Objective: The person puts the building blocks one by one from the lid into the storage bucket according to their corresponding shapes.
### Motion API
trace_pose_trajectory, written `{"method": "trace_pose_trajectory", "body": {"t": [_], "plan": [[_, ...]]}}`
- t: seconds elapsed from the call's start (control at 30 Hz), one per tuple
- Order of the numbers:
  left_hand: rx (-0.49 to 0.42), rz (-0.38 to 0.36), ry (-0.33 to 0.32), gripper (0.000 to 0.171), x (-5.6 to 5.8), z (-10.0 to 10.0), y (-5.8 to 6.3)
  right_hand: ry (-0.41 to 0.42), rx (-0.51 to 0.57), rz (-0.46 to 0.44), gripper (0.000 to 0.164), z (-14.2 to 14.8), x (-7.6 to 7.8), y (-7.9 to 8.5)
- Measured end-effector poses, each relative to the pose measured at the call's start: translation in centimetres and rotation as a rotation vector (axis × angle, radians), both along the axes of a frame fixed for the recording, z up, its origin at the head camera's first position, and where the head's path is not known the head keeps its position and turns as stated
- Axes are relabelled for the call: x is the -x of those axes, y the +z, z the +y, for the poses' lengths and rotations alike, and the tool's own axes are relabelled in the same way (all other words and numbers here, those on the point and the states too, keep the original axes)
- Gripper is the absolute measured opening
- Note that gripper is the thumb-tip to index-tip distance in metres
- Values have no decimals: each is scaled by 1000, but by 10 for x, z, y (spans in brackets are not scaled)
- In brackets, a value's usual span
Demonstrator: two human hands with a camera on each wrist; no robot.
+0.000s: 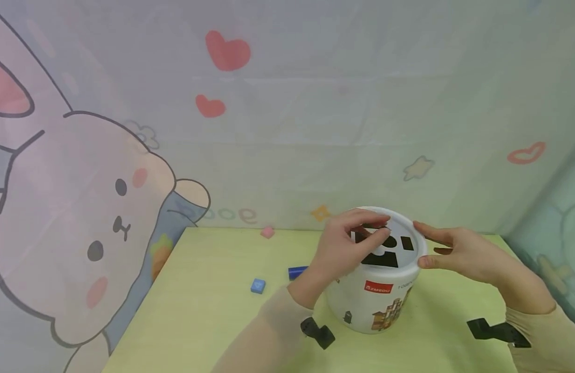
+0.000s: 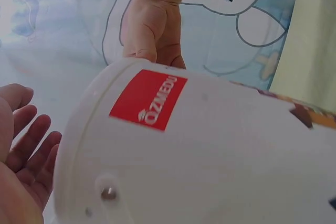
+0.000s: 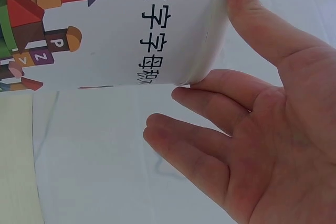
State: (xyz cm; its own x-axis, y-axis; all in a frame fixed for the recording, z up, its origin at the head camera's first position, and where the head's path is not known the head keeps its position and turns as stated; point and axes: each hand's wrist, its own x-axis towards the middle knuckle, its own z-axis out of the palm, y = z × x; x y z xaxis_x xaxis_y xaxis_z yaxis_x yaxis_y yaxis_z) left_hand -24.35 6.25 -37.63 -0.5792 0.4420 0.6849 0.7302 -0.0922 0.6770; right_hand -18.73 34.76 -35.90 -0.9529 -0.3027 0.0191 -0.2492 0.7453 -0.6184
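A white bucket [image 1: 371,303] with a red label and printed blocks stands on the table. Its white lid [image 1: 411,259] has several dark shaped openings. Over the lid is my left hand [image 1: 345,241], its thumb and fingers spread apart and loosely bent; no object shows between them. The left wrist view has those fingers [image 2: 34,153] beside the lid's edge. At the right side of the lid, my right hand [image 1: 460,254] holds the rim between thumb and forefinger. In the right wrist view its other fingers [image 3: 189,142] extend away from the bucket.
A light blue block [image 1: 258,286] lies left of the bucket. Closer to the bucket is a dark blue piece [image 1: 297,272], partly hidden by the left wrist. A pink block [image 1: 267,232] rests at the table's back edge. A printed cloth [image 1: 315,129] hangs behind the table [image 1: 199,311].
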Motion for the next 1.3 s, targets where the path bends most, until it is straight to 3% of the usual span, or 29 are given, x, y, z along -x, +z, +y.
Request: {"method": "trace_pose_trajectory", "body": {"t": [0.17,0.37,0.57,0.73,0.9,1.1,1.3], "plan": [[-57,0,36,21,-2,-32,-13,14,-3,9,87,-1,1,0],[-54,12,101,23,10,-78,-28,25,-19,20,88,0,3,4],[131,-69,184,23,26,-132,-49,11,-18,19,89,2,1,11],[316,-192,226,28,36,-173,-82,15,9,14,88,2,0,9],[462,-267,268,31,45,-209,-112,28,24,15,86,1,1,5],[582,-331,356,39,57,-240,-140,20,22,16,86,2,1,2],[654,-394,378,40,63,-255,-155,14,24,-1,88,1,1,-1]]}}
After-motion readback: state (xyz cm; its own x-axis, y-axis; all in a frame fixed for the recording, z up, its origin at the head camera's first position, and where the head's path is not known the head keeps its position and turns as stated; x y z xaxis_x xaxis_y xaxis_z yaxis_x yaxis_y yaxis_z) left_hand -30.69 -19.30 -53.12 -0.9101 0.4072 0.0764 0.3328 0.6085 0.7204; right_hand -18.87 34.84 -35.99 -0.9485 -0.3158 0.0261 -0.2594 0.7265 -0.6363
